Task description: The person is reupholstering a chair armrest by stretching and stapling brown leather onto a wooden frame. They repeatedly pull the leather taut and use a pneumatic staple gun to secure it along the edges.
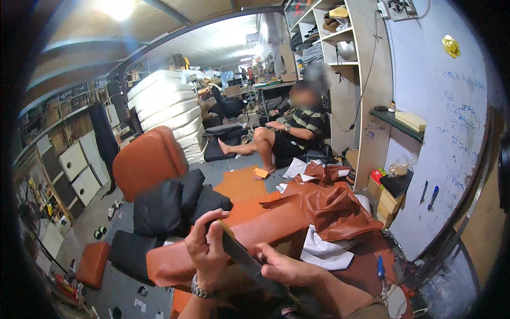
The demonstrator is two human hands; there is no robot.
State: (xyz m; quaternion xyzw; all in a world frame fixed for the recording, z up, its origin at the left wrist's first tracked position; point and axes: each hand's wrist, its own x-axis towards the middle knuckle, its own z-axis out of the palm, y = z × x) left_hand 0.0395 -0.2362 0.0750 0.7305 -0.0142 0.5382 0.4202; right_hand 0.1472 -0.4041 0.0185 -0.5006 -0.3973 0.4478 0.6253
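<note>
The hands, the left hand (204, 245) and the right hand (287, 269), were both at a dark strip (243, 257), which lay between them in front of the person's body. Its long axis ran slanting, from the upper left, beside the left thumb, down to the lower right, toward the person. The left hand was nearer to the far end and the right hand was nearer to the lower part. The right hand had its thumb and finger closed on the strip's edge; the left hand was raised with fingers bent, but whether it gripped the strip or only steadied it, one cannot tell. The strip looked narrow, flat and dark grey, rather dull, with a small yellowish part at its upper end; its lower end was not clear. Just beyond it lay a long brown cushion (271, 226), smooth and slightly shiny, with black cushions (162, 207) at its left and a crumpled brown cover (340, 207) at its right.
</note>
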